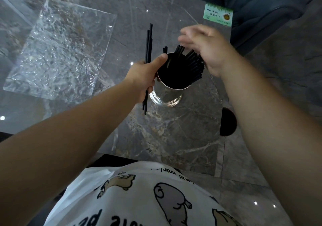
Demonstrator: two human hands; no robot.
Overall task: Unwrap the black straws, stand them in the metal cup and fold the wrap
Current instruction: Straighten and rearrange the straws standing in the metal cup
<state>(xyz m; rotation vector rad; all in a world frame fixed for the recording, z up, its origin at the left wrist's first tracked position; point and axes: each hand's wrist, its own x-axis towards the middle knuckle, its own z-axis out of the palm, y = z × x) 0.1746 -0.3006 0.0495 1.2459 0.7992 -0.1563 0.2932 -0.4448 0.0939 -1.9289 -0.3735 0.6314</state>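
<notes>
Most thin black plastic straws (pixel 188 65) stand in the shiny metal cup (pixel 165 93).
Left hand (pixel 144 75) grips the last few straws (pixel 148 48); right hand (pixel 203 46) is spread; crinkled clear wrap (pixel 59 49) lies unfolded.

Our left hand (pixel 145 76) sits mid-frame, fingers curled closed in a grip, thumb pointing up. Our right hand (pixel 206 48) hovers upper right of it, fingers straight and blurred.

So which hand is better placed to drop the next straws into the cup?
Left, probably. The left hand already grips a few loose straws right beside the metal cup. The right hand is open and holds nothing, its palm against the straws in the cup.
</notes>
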